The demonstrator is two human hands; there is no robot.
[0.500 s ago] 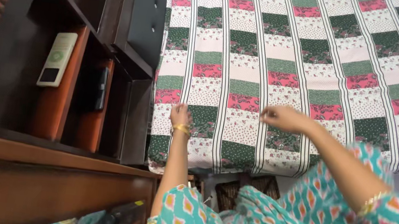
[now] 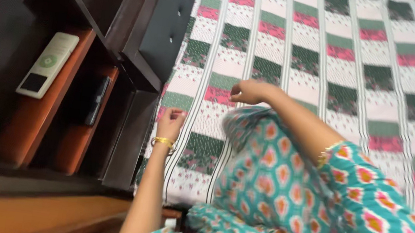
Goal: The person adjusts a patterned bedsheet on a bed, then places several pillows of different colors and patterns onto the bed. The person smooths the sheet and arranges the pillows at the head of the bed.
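— Dark wood first: what sits left of the patchwork bedsheet?

— A dark wooden headboard unit with open orange-lined cubbies (image 2: 66, 114). One cubby holds a slim white rectangular remote with a green round button (image 2: 46, 64); the next cubby toward the sheet holds a small black flat device (image 2: 96, 99), standing on edge.

— And the sheet itself?

— A cotton bedsheet striped in green, pink and white floral patches (image 2: 332, 58), spread flat over the bed, its near left edge right against the headboard unit.

— Where is the left hand?

— The left hand (image 2: 169, 122), with a gold bangle on its wrist, rests on the sheet's left edge, just beside the unit. Its fingers are curled in, pinching the cloth there.

— The right hand?

— The right hand (image 2: 248, 91) lies farther right on the sheet, above a pink patch, fingers closed into a loose fist that seems to grip a fold of fabric, though blur hides the exact hold.

— Anything over the sheet's near edge?

— A teal printed sleeve (image 2: 314, 195) with orange diamond shapes covers the lower right of the sheet
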